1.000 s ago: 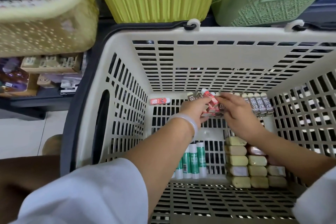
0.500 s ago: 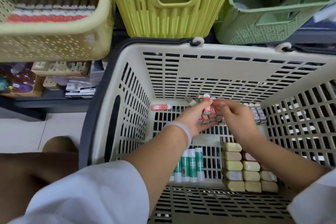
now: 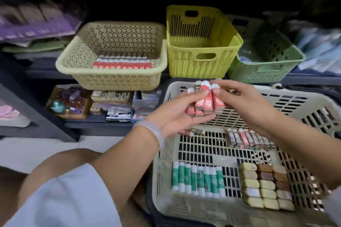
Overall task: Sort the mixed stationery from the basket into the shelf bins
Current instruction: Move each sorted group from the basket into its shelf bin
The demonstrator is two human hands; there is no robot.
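My left hand (image 3: 177,116) grips a bunch of small red and white tubes (image 3: 205,101) above the far rim of the beige basket (image 3: 313,105). My right hand (image 3: 243,101) pinches the tops of the same bunch from the right. Inside the basket lie a row of green glue sticks (image 3: 198,178), a block of yellow and brown erasers (image 3: 265,188) and a row of brown and red lead boxes (image 3: 247,138). On the shelf stand a tan perforated bin (image 3: 110,79) holding rows of red tubes, a yellow bin (image 3: 201,64) and a green bin (image 3: 265,68).
Boxes and packets (image 3: 110,101) fill the lower shelf under the tan bin. Purple and green folded items (image 3: 36,31) lie at the upper left. My knee (image 3: 60,166) is at the lower left over the pale floor (image 3: 27,151). Blue packs (image 3: 321,49) sit right of the green bin.
Both hands lifted the bunch of red tubes from the basket floor up to its far rim. The view tilted up, showing the shelf bins from above.
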